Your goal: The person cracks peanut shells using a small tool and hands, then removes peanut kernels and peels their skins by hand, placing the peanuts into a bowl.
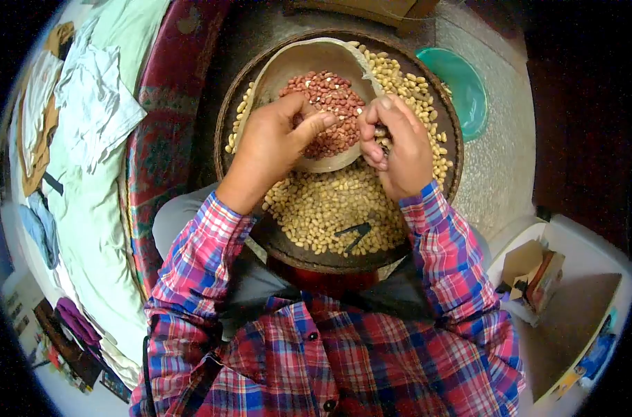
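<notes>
Many red kernels [324, 90] lay in the bowl [269, 73], toward eleven o'clock on your round tray [455, 149] of unshelled peanuts [323, 208]. Your left hand [277, 128], at the bowl's eight o'clock, held thumb and forefinger close together; your right hand [405, 142], at four, curled its fingers. I could not tell whether either pinched anything.

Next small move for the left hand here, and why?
I'd probably open the left hand where it is: it hovers over the small red-skinned kernels in the round, pale beige bowl, so anything pinched should drop in there. Whether it holds anything is hidden. The right hand, by the bowl's rim, is curled around small dark-and-tan pieces.
</notes>
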The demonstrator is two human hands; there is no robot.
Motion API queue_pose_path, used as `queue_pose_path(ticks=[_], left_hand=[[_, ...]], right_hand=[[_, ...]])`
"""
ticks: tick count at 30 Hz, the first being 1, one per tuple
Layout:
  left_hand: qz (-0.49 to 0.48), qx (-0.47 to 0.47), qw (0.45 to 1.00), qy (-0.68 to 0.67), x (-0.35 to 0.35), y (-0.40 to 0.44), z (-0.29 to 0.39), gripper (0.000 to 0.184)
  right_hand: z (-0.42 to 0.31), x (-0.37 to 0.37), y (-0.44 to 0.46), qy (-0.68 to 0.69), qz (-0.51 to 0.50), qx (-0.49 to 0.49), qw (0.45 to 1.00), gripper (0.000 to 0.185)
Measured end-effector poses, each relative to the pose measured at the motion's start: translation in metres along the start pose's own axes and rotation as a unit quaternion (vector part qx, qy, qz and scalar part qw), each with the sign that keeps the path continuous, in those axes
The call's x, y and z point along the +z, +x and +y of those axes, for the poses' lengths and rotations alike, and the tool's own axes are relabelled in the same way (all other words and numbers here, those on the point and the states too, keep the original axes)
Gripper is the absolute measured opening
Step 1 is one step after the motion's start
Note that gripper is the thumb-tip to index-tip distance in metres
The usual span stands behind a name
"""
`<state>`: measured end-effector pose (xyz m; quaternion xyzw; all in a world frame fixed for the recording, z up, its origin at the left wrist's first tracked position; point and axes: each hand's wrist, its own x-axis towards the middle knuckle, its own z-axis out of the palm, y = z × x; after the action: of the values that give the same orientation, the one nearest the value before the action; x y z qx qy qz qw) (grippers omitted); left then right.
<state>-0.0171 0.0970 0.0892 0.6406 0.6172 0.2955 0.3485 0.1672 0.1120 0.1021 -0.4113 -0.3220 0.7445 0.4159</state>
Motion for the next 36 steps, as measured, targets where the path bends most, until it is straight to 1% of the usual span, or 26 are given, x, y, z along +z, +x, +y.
queue_pose_path(ticks=[2,3,4,5,6,7,8,9,10,11,13,14,16,17,19,21,22,23,24,26,27,30,31,36], left_hand=[[0.0,0.002,0.998,-0.063,0.004,0.0,-0.001,0.032],[-0.003,0.004,0.998,-0.063,0.003,-0.001,0.001,0.032],[-0.05,-0.077,0.981,-0.17,0.001,-0.001,0.006,0.035],[-0.096,-0.156,0.945,-0.272,-0.001,-0.001,0.009,0.038],[-0.098,-0.155,0.945,-0.272,0.0,-0.002,0.011,0.038],[-0.111,-0.168,0.924,-0.324,0.0,-0.002,0.012,0.039],[-0.124,-0.181,0.901,-0.374,0.0,-0.003,0.014,0.041],[-0.126,-0.18,0.901,-0.374,0.0,-0.004,0.015,0.041],[-0.129,-0.19,0.885,-0.405,0.0,-0.004,0.016,0.04],[-0.132,-0.2,0.868,-0.436,0.0,-0.005,0.018,0.039],[-0.139,-0.212,0.861,-0.44,-0.003,-0.006,0.028,0.038],[-0.145,-0.224,0.855,-0.445,-0.004,-0.007,0.031,0.038],[-0.151,-0.207,0.858,-0.445,-0.002,-0.007,0.031,0.04],[-0.158,-0.189,0.861,-0.444,-0.001,-0.006,0.03,0.045],[-0.154,-0.189,0.872,-0.425,0.004,-0.007,0.021,0.044],[-0.145,-0.189,0.883,-0.405,0.005,-0.009,0.016,0.043],[-0.161,-0.207,0.844,-0.469,0.006,-0.009,0.015,0.035],[-0.176,-0.222,0.799,-0.53,0.007,-0.009,0.015,0.028],[-0.171,-0.221,0.8,-0.532,0.01,-0.01,0.015,0.028],[-0.168,-0.239,0.759,-0.582,0.016,-0.014,0.016,0.025],[-0.166,-0.246,0.736,-0.608,0.021,-0.017,0.013,0.024],[-0.146,-0.244,0.742,-0.608,0.026,-0.02,0.012,0.027],[-0.15,-0.233,0.746,-0.606,0.024,-0.02,0.013,0.025],[-0.151,-0.237,0.764,-0.581,0.018,-0.024,0.019,0.026]], right_hand=[[0.003,0.0,0.0,-0.038,0.023,0.015,0.999,0.025],[0.005,-0.001,0.0,-0.033,0.01,0.013,0.999,0.025],[0.006,-0.001,0.0,-0.031,0.013,0.012,0.999,0.025],[0.008,0.0,0.0,-0.039,0.007,0.005,0.999,0.024],[0.009,0.0,0.0,-0.048,0.002,-0.002,0.999,0.024],[0.008,-0.005,0.001,-0.059,-0.021,0.018,0.998,0.022],[0.008,-0.003,0.0,-0.058,-0.019,0.017,0.998,0.022],[0.009,0.002,-0.001,-0.063,-0.03,-0.004,0.998,0.02],[0.009,0.005,-0.001,-0.068,-0.041,-0.024,0.997,0.018],[0.011,0.006,-0.001,-0.068,-0.041,-0.025,0.997,0.018],[0.015,0.005,0.0,-0.117,-0.092,-0.075,0.986,0.016],[0.017,0.004,0.0,-0.117,-0.092,-0.075,0.986,0.016],[0.021,0.002,0.003,-0.147,-0.05,-0.102,0.983,0.015],[0.02,0.002,0.003,-0.147,-0.051,-0.101,0.983,0.015],[0.017,0.0,0.003,-0.259,-0.043,-0.156,0.952,0.013],[0.019,-0.002,0.004,-0.266,-0.042,-0.142,0.953,0.013],[0.02,-0.002,0.003,-0.273,-0.036,-0.128,0.953,0.013],[0.019,-0.002,0.003,-0.29,-0.035,-0.139,0.946,0.014],[0.017,-0.001,0.002,-0.291,-0.04,-0.139,0.946,0.014],[0.013,-0.001,0.0,-0.275,-0.053,-0.088,0.956,0.013],[0.015,-0.003,0.001,-0.304,-0.053,-0.114,0.944,0.01],[0.017,-0.001,-0.001,-0.287,-0.054,-0.099,0.951,0.008],[0.018,-0.001,0.0,-0.274,-0.064,-0.1,0.954,0.008],[0.016,0.004,-0.003,-0.255,-0.063,-0.08,0.962,0.007]])
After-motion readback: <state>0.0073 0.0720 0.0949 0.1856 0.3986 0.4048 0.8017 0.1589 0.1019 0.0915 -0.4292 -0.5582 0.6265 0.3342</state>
